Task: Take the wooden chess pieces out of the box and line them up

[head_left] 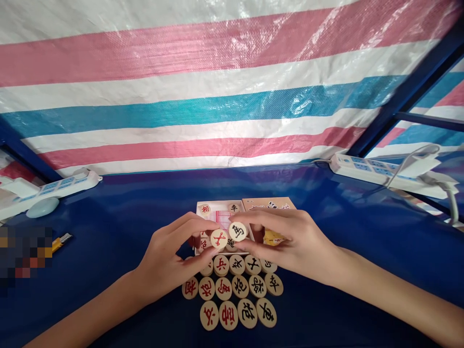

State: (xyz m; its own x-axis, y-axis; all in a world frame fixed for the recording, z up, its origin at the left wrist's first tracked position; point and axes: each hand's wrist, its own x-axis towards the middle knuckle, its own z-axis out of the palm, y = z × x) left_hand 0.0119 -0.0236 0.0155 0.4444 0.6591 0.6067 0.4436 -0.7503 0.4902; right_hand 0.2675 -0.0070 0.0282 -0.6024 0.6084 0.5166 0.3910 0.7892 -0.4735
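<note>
Between the thumb and fingers of my left hand (177, 246) is a round wooden Chinese chess piece with a red character (219, 239). My right hand (290, 237) pinches a Chinese chess piece with a black character (238, 232). The two pieces are held side by side, faces up, above a white open box (200, 209). Inside the box, more pieces and a pink-lined sheet (222, 218) show in part. Nearer to me, several chess pieces (228, 315) lie in rows on the blue table, red characters on the left and black on the right.
A printed box lid (286, 203) lies right of the box, partly behind my right hand. Power strips stand at the left (65, 186) and right (366, 169). A pale mouse-shaped object (42, 207) and a yellow cutter (61, 243) lie at left. Striped sheeting (203, 111) hangs behind.
</note>
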